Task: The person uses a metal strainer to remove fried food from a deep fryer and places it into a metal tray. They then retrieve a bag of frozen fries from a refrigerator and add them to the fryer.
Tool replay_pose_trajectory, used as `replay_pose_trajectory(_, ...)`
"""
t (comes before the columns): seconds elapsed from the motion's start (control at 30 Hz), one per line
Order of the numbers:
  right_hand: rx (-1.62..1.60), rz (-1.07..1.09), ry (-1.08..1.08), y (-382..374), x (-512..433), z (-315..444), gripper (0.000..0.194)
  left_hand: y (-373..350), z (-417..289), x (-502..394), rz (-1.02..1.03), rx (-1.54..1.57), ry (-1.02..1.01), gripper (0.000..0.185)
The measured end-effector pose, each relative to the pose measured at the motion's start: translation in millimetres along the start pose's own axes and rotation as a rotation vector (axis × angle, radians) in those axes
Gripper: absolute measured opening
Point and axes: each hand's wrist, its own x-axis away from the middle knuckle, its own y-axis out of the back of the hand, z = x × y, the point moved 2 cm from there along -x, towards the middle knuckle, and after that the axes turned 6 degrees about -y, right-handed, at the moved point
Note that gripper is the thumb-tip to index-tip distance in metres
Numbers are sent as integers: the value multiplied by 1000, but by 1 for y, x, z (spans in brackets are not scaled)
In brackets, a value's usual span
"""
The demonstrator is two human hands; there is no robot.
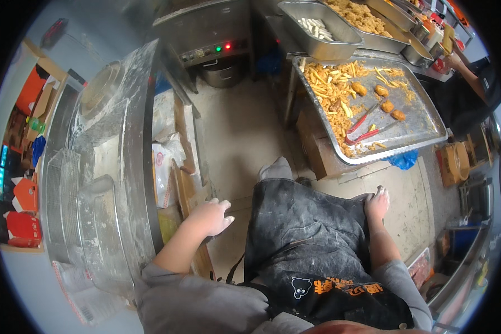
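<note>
My left hand (213, 218), dusted with white powder at the fingertips, hangs beside the worktop on the left. Its fingers are loosely bent and apart, with nothing visible in them. On the other side, my right hand (377, 203), also floury, is at the edge of my black apron (304, 229). Whether its fingers grip the cloth cannot be told. Ahead to the right is a large metal tray (421, 121) of French fries (327, 85), crumbs and several browned fried pieces (386, 106). Red-handled tongs (361, 135) lie open in it, apart from both hands.
The floury steel worktop (137, 146) holds a round sieve (100, 89), wire baskets (62, 200) and a clear tub (104, 234). A cardboard box (317, 146) stands under the tray. Deep pans (323, 33) are behind it. A co-worker's arm (469, 75) reaches in at far right.
</note>
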Motion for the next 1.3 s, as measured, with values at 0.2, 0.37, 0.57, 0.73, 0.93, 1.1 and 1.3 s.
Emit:
replay_pose_trajectory(0.2,30,19,14,-5,-3,0,42,-1,0,1,1,-35,-11,54)
replay_pose_trajectory(0.37,90,20,-1,-3,-3,5,44,-2,-1,1,20,-36,-9,52)
replay_pose_trajectory(0.57,-43,-2,-14,-1,0,-2,44,-2,0,-1,-12,-27,-34,53)
replay_pose_trajectory(0.73,-147,31,-96,1,-7,-10,55,1,-4,-3,-58,-44,-128,53)
replay_pose_trajectory(0.93,-635,-614,-54,113,-17,-50,73,1,-8,-10,-41,-63,-138,51)
replay_pose_trajectory(1.1,-226,-526,-82,176,25,-137,71,-24,25,-33,-15,-106,-147,46)
replay_pose_trajectory(1.3,109,292,-594,118,170,-258,77,-93,93,-79,228,164,-143,45)
